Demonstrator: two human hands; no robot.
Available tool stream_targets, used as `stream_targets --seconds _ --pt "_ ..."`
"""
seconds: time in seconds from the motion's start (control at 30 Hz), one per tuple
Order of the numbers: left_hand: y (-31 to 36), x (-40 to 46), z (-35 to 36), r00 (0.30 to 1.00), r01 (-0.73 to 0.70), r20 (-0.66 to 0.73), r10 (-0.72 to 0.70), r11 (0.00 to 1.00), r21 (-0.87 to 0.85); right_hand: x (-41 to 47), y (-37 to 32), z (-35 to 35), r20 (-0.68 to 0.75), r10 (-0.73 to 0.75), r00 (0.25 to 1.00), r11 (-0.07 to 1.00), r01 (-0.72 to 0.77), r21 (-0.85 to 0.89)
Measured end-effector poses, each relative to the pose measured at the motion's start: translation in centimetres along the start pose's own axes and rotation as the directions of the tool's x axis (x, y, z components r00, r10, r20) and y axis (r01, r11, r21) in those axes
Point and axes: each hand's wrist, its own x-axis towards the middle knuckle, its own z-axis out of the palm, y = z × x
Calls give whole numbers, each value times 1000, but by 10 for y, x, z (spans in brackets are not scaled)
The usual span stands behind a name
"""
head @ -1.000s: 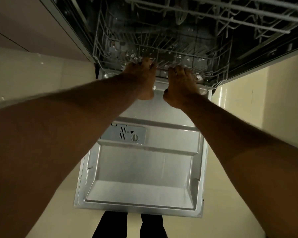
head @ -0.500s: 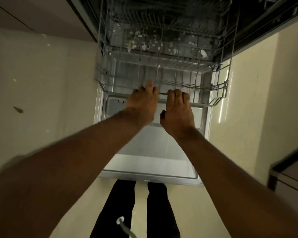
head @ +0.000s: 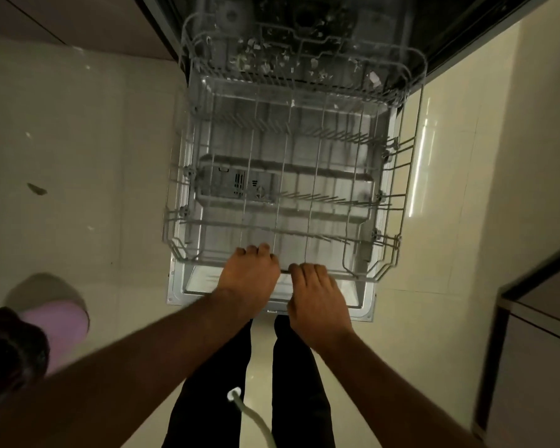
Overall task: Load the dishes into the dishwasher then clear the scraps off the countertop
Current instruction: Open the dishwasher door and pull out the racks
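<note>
Gripping rack (head: 385, 176) front rail, fingers (head: 256, 252) curled over it

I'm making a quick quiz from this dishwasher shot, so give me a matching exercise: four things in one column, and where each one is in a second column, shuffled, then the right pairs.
Things:
1. left hand
2. rack
3. pink object
4. door

Places:
A. on the floor at far left
B. lying flat under the rack
C. on the rack's front rim, beside the right hand
D. pulled out, no dishes in it

Pairs: 1-C, 2-D, 3-A, 4-B
</note>
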Motion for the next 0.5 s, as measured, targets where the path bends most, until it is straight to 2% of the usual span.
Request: stream_targets --seconds 0.1,0.27,0.5 --pt "10 -6 11 999 -18 51 17 1000 17 -13 -1 14 45 18 999 1000 -18 -9" --pt "24 -9 24 994 -9 106 5 999 43 -13 -5 17 43 49 998 999 -50 9" --pt "9 -6 5 982 -50 181 60 997 -56 14 1 -10 215 -18 976 1000 21 -10"
